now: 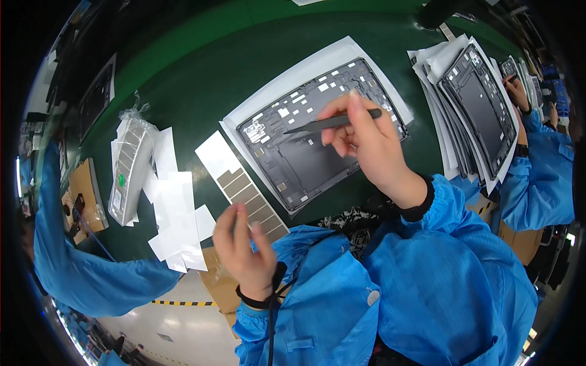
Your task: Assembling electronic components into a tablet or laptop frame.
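Black pointed tweezers (317,124) are gripped in my right hand (366,137), their tip pointing left over a dark tablet-like device housing (305,161). Small white pieces dot the housing, with a silvery cluster at its left corner. It lies on white sheets (244,110). My left hand (247,256) has its fingers apart, with nothing visible in them. Beside those fingers is a white backing strip (213,152) carrying grey-brown rectangular stickers (250,201). Whether the fingertips touch the strip, I cannot tell.
At right stands a stack of similar housings (479,116) with white sheets between. To the left lie a plastic-wrapped bundle of sticker strips (128,165) and loose white papers (174,207) on the green table (201,85). Blue-sleeved people (537,177) sit on both sides.
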`<act>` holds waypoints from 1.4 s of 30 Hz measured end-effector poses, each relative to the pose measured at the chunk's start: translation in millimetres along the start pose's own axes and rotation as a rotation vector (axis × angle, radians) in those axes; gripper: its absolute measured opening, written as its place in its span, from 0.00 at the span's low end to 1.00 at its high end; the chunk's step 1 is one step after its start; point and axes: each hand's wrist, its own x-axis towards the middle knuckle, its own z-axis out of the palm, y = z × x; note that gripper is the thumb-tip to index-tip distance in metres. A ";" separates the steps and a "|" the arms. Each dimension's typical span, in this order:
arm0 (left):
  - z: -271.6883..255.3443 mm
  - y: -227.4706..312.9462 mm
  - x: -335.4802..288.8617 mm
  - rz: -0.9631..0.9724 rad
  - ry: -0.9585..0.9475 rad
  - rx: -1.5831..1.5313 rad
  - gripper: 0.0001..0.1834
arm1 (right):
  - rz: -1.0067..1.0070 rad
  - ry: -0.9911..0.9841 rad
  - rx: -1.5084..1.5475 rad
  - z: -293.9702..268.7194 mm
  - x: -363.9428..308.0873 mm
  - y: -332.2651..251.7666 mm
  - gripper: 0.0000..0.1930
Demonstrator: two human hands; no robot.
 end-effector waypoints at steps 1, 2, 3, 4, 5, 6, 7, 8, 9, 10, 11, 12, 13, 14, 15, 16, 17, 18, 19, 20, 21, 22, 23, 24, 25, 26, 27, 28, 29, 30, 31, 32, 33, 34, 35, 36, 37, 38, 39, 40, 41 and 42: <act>-1.5 -4.9 3.3 0.004 0.002 0.005 0.23 | -0.006 -0.037 -0.004 5.7 3.0 1.0 0.20; -0.6 -9.3 9.2 0.003 0.025 0.008 0.22 | -0.011 -0.075 -0.009 12.2 5.0 1.8 0.20; 1.4 -11.9 14.8 0.002 0.049 0.011 0.21 | 0.044 -0.122 -0.027 19.4 5.3 2.0 0.16; 7.2 -16.7 17.2 -0.004 0.054 0.015 0.21 | 0.045 -0.131 -0.027 30.1 8.8 10.0 0.16; 16.0 -21.2 18.3 0.033 -0.015 0.004 0.21 | 0.019 -0.241 -0.123 40.4 13.0 24.1 0.14; 24.6 -23.7 18.9 0.078 -0.089 -0.016 0.21 | -0.008 -0.340 -0.222 46.4 17.1 35.6 0.12; 28.0 -24.3 16.7 0.106 -0.172 0.087 0.22 | -0.009 -0.348 -0.224 52.8 21.8 43.4 0.12; 33.4 -25.8 12.3 0.105 -0.161 0.121 0.23 | -0.018 -0.355 -0.280 58.1 27.2 49.9 0.10; 33.3 -27.1 10.8 0.104 -0.155 0.117 0.23 | -0.025 -0.362 -0.338 61.8 30.2 53.9 0.08; 33.2 -28.5 10.1 0.103 -0.150 0.112 0.23 | -0.023 -0.367 -0.341 64.1 32.5 55.3 0.08; 32.9 -28.7 9.9 0.099 -0.148 0.111 0.23 | -0.026 -0.369 -0.376 66.0 34.6 56.3 0.07; 32.9 -28.4 10.1 0.105 -0.146 0.113 0.23 | -0.028 -0.373 -0.413 68.0 36.5 57.7 0.07; 32.8 -28.2 10.3 0.112 -0.145 0.115 0.22 | -0.027 -0.378 -0.418 69.0 37.3 60.0 0.07; 32.5 -28.0 10.5 0.106 -0.142 0.112 0.22 | -0.039 -0.371 -0.447 68.8 37.3 62.5 0.07; 32.7 -28.0 10.9 0.111 -0.142 0.108 0.22 | -0.052 -0.366 -0.476 68.7 37.7 64.3 0.06; 33.0 -28.5 11.1 0.116 -0.141 0.105 0.22 | -0.051 -0.371 -0.481 69.4 37.3 63.3 0.06; 33.3 -29.6 10.9 0.112 -0.144 0.107 0.22 | -0.043 -0.407 -0.492 70.4 36.3 60.8 0.06; 33.5 -30.1 11.1 0.110 -0.142 0.103 0.22 | -0.035 -0.439 -0.502 70.7 35.5 59.2 0.07; 33.5 -30.5 11.3 0.110 -0.139 0.096 0.22 | -0.035 -0.440 -0.507 70.5 35.5 62.0 0.07; 33.5 -30.7 11.2 0.110 -0.137 0.090 0.22 | -0.005 -0.389 -0.339 69.8 35.6 66.8 0.07; 32.4 -30.1 11.4 0.107 -0.133 0.088 0.22 | 0.024 -0.338 -0.171 69.8 36.1 68.7 0.07; 31.1 -29.3 11.2 0.105 -0.143 0.089 0.22 | 0.024 -0.341 -0.174 69.7 36.2 67.9 0.07; 30.5 -28.9 11.1 0.104 -0.154 0.091 0.22 | 0.009 -0.369 -0.271 69.1 35.9 66.8 0.07; 31.0 -29.4 10.2 0.102 -0.153 0.089 0.22 | -0.005 -0.395 -0.368 69.0 34.8 66.5 0.08; 31.6 -29.5 9.2 0.104 -0.148 0.091 0.22 | -0.004 -0.395 -0.369 70.4 33.5 65.4 0.08; 32.3 -29.2 8.1 0.106 -0.143 0.092 0.22 | -0.036 -0.413 -0.403 72.5 32.0 63.8 0.08; 32.7 -28.6 8.2 0.108 -0.144 0.089 0.22 | -0.068 -0.427 -0.439 73.5 30.8 62.0 0.09; 33.0 -28.6 8.6 0.116 -0.141 0.094 0.22 | -0.068 -0.422 -0.440 73.3 29.5 62.6 0.09; 33.5 -28.3 9.1 0.127 -0.140 0.099 0.22 | -0.065 -0.376 -0.360 72.0 28.1 63.8 0.10; 33.9 -27.4 9.9 0.131 -0.141 0.095 0.22 | -0.064 -0.332 -0.282 70.4 27.6 62.2 0.10; 33.9 -26.1 11.2 0.123 -0.142 0.099 0.22 | -0.120 -0.227 -0.247 67.1 28.3 56.2 0.10; 34.0 -24.6 13.0 0.119 -0.145 0.102 0.22 | -0.166 -0.169 -0.133 56.9 29.4 42.3 0.11; 32.2 -24.3 14.8 0.113 -0.154 0.089 0.22 | -0.211 -0.125 -0.129 42.8 28.8 23.5 0.12; 30.1 -24.5 14.9 0.087 -0.162 0.048 0.22 | -0.258 -0.076 -0.126 22.6 26.1 7.9 0.13; 23.7 -25.9 14.5 0.079 -0.181 0.027 0.22 | -0.273 -0.030 -0.152 0.8 22.7 0.1 0.15; 18.4 -22.4 17.4 0.083 -0.198 -0.001 0.23 | -0.297 0.024 -0.184 -24.4 19.7 -10.7 0.17; 13.9 -14.7 17.6 0.049 -0.201 0.034 0.24 | -0.313 0.066 -0.248 -52.8 16.9 -11.5 0.18; 8.8 -4.9 18.4 0.015 -0.203 0.070 0.25 | -0.331 0.118 -0.305 -82.4 12.5 -7.9 0.18; 4.8 9.0 20.4 0.051 -0.207 0.142 0.25 | -0.316 0.185 -0.361 -109.2 4.0 -6.1 0.20; 3.2 30.1 24.5 0.064 -0.172 0.159 0.20 | -0.292 0.246 -0.411 -127.3 -5.6 -3.0 0.21; 3.3 51.3 29.9 0.047 -0.212 0.071 0.18 | -0.349 0.295 -0.459 -136.5 -13.2 0.2 0.23; 8.7 70.2 35.0 0.029 -0.253 -0.012 0.16 | -0.405 0.345 -0.505 -143.4 -19.6 4.6 0.26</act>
